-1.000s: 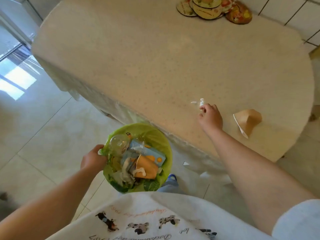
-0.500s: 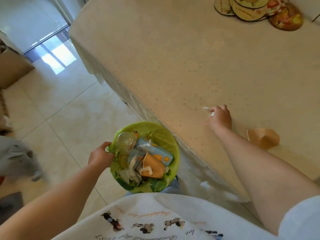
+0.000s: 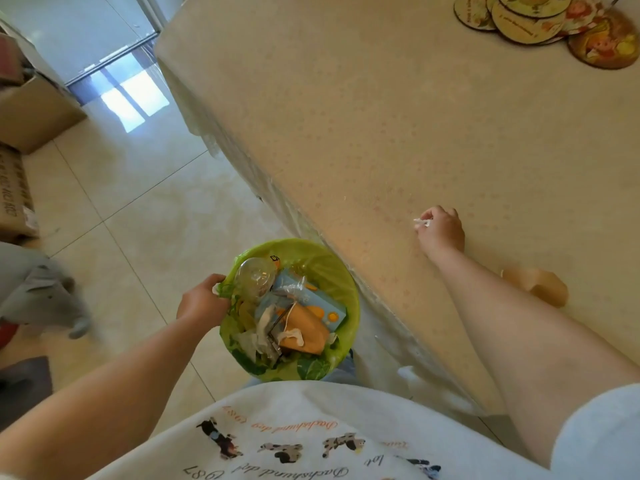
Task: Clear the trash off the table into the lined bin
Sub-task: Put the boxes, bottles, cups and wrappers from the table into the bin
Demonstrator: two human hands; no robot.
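Note:
A bin lined with a green bag [image 3: 332,271] hangs below the table's near edge, held at its left rim by my left hand [image 3: 202,301]. It holds a clear plastic cup, a blue carton, orange paper and white scraps. On the beige table [image 3: 381,116] my right hand [image 3: 441,230] is closed on a small white scrap [image 3: 423,222] that sticks out between the fingertips. A tan folded paper piece [image 3: 543,285] lies on the table just right of my right forearm, partly hidden by it.
Round decorated coasters [image 3: 554,22] are stacked at the table's far right. Cardboard boxes [image 3: 31,112] stand on the tiled floor at the left, with grey fabric [image 3: 38,292] below them. A clear plastic cover hangs over the table's edge.
The view has swung so the table sits further right. My right hand has closed on the white scrap and drawn back slightly. My left hand keeps its grip on the bin's rim.

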